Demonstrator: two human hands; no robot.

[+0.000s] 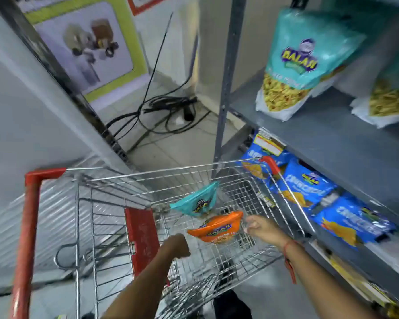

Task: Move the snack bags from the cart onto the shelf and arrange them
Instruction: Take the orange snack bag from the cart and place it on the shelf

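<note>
A wire shopping cart [217,173] with red corners stands below me. Inside it lie an orange snack bag [217,227] and, just beyond it, a teal snack bag [197,201]. My left hand [176,246] reaches into the cart, fingers curled shut, close to the orange bag's near left edge; whether it touches the bag is unclear. My right hand [260,226] is at the orange bag's right corner with fingers closed on it. On the grey metal shelf [332,139] to the right stands a teal snack bag [302,63], with a second one [389,97] partly cut off.
Blue chip bags [309,187] fill the lower shelf beside the cart. Black cables [166,111] lie tangled on the tiled floor beyond the cart. A grey shelf upright [226,88] rises at the cart's far end. A poster [88,47] leans on the left wall.
</note>
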